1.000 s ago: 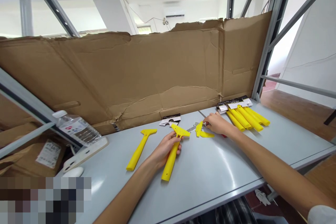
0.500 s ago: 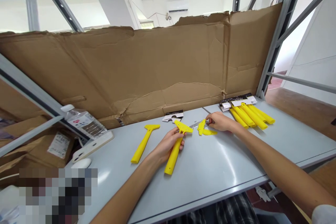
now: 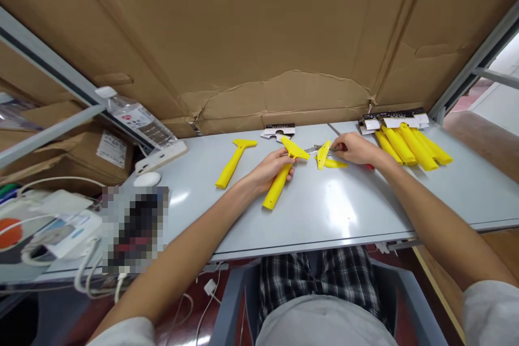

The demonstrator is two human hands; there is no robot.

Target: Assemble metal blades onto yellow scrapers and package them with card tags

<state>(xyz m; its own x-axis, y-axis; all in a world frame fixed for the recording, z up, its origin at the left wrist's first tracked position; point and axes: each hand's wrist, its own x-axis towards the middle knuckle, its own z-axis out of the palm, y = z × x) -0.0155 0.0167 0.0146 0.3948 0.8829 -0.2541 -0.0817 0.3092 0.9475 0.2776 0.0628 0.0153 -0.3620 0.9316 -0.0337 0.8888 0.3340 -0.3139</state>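
My left hand (image 3: 275,170) is closed around the handle of a yellow scraper (image 3: 278,186), its wide head pointing up and right. My right hand (image 3: 352,148) has its fingers pinched together beside two loose yellow head pieces (image 3: 323,154); what is between the fingertips is too small to make out. A thin metal blade (image 3: 312,149) lies between the scraper head and the loose pieces. A bit of something red (image 3: 370,166) shows under my right hand. Another yellow scraper handle (image 3: 235,165) lies to the left.
Several yellow scrapers (image 3: 419,148) with black-and-white cards lie at the back right. One card (image 3: 278,131) lies at the back middle. A plastic bottle (image 3: 140,119), power strip (image 3: 162,155) and white cables (image 3: 87,270) are on the left. Cardboard (image 3: 263,38) walls the back.
The view has tilted down, so my lap and the chair now show. Both hands stay in nearly the same place on the table, the left still holding the scraper. The red bit has come into view.
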